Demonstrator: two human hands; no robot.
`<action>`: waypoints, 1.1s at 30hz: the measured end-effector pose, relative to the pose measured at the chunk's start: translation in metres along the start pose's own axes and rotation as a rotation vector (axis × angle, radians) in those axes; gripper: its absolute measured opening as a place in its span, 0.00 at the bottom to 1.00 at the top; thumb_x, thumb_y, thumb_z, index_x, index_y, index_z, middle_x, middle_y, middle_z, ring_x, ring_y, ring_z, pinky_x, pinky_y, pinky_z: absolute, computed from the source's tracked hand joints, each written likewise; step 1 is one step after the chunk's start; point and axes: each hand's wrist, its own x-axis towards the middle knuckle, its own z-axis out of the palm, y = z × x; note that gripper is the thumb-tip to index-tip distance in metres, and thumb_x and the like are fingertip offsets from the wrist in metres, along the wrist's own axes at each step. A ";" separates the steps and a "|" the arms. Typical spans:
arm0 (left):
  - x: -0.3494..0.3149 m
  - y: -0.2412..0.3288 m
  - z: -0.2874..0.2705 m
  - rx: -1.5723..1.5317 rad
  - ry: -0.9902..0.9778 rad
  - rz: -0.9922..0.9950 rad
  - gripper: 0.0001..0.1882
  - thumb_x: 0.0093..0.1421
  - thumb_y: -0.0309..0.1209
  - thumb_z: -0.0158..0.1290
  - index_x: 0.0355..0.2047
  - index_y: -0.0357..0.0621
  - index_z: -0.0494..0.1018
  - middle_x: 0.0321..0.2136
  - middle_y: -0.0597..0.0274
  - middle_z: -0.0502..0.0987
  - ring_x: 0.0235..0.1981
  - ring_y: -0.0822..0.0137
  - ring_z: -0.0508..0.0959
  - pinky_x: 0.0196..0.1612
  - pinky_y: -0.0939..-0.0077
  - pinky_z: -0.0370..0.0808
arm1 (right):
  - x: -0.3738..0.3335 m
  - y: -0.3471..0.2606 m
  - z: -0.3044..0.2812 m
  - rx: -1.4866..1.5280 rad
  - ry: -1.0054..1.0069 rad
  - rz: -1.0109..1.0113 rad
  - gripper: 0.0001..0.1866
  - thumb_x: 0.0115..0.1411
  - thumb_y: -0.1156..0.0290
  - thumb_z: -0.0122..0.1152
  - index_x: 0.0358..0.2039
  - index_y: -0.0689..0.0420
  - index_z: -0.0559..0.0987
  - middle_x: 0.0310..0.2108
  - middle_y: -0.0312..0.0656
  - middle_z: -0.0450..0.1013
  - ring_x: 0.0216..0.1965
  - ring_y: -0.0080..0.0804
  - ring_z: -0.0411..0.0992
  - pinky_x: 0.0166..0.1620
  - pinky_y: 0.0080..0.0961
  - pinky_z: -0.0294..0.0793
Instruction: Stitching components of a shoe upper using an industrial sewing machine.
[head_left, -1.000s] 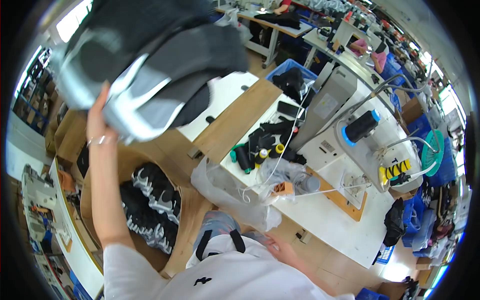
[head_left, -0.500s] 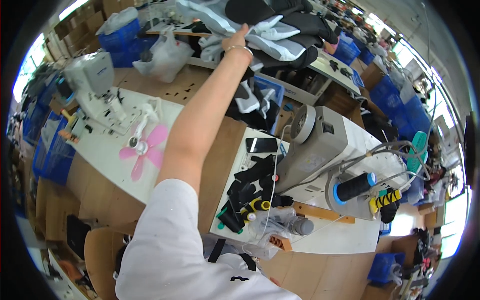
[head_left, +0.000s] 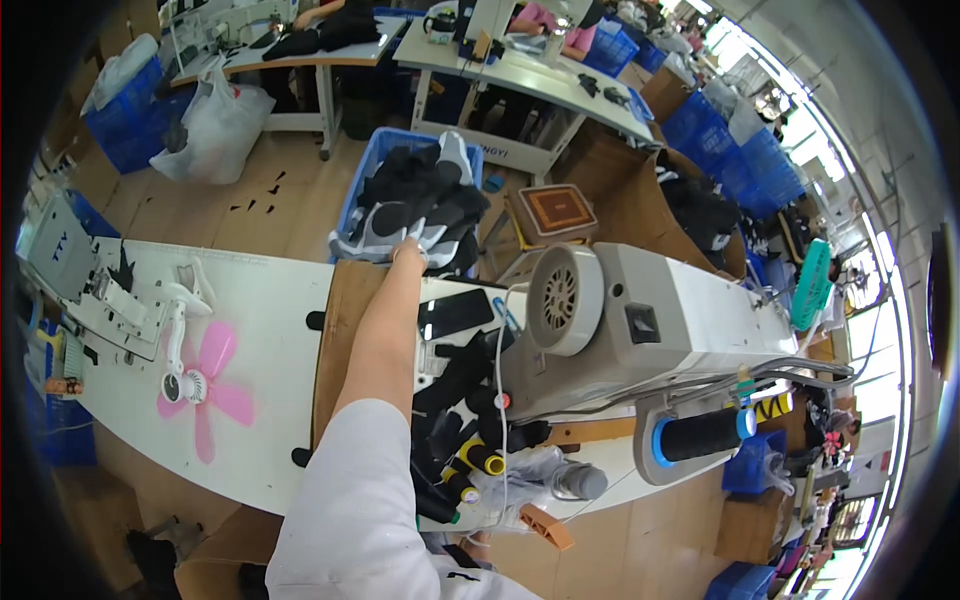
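The left hand (head_left: 408, 250) touches floppy, curved black-and-grey fabric pieces (head_left: 412, 185) heaped in a blue plastic crate (head_left: 374, 150); I can't tell its fingers' spread or grip, nor the right hand's (head_left: 478, 548).

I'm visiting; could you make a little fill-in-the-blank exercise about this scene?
The person's bare left hand touches black-and-grey fabric pieces in a ____-coloured plastic basket.
The small white-hubbed fan has ____-coloured blades.
In the picture, the flat black phone lies to the ____ of the grey sewing machine.

Missing words: blue; pink; left.
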 end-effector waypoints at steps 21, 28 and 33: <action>-0.454 -0.246 -0.300 1.210 -0.468 0.869 0.17 0.61 0.40 0.52 0.38 0.36 0.76 0.31 0.47 0.78 0.32 0.53 0.77 0.38 0.65 0.73 | -0.033 0.142 -0.110 -0.099 0.200 -0.110 0.20 0.59 0.62 0.57 0.51 0.53 0.75 0.39 0.42 0.78 0.40 0.34 0.76 0.46 0.28 0.72; -0.578 -0.456 -0.214 1.740 -1.078 0.462 0.13 0.58 0.37 0.51 0.39 0.42 0.76 0.33 0.53 0.79 0.35 0.59 0.79 0.38 0.68 0.74 | 0.029 0.305 -0.230 -0.031 0.186 -0.145 0.21 0.58 0.60 0.54 0.51 0.53 0.76 0.39 0.45 0.78 0.40 0.36 0.76 0.46 0.29 0.73; -0.639 -0.579 -0.136 2.014 -1.518 0.391 0.16 0.59 0.38 0.49 0.45 0.46 0.75 0.42 0.51 0.77 0.44 0.51 0.76 0.47 0.62 0.73 | 0.026 0.379 -0.293 0.464 0.326 -0.158 0.21 0.58 0.63 0.57 0.51 0.54 0.75 0.41 0.47 0.77 0.42 0.34 0.75 0.46 0.28 0.73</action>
